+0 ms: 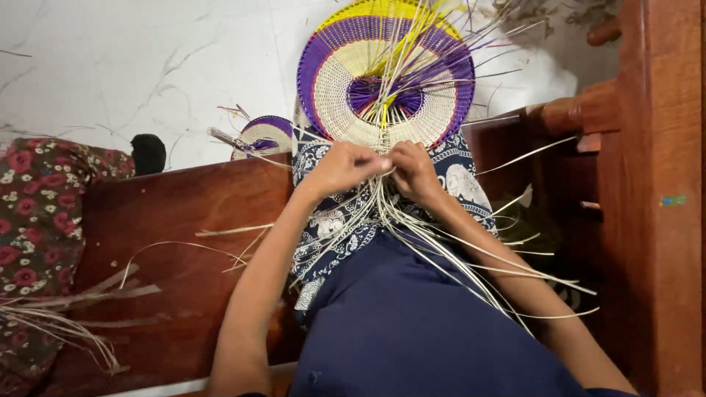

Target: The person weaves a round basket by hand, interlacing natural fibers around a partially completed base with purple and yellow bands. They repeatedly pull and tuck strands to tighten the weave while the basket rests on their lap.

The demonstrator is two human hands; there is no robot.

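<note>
A pale marble-patterned floor (110, 66) lies beyond a reddish wooden bench (198, 213), where you sit with a half-woven disc propped on your lap. Your left hand (340, 167) and right hand (413, 169) meet at the disc's lower edge, both pinched on pale cane strands (412, 235) right where the weave ends. The fingers close tight on the strands, seemingly to keep tension while the next pass is worked in. From that grip the loose strands fan down and out over your dark blue clothing (412, 323), left free so each can be picked up in turn.

The woven disc (386, 70) stands tilted away from you against your knees, its cream inner ring, purple band and yellow rim facing the camera, with purple and yellow strand ends bristling from its centre. A blue-and-white patterned cloth (323, 220) lies under it, apparently padding the lap. A smaller purple-edged woven piece (265, 134) rests on the floor just past the bench edge, near a small black object (148, 152). On the left, a floral cushion (37, 213) sits beside a bundle of spare strips (66, 309), kept within arm's reach.
</note>
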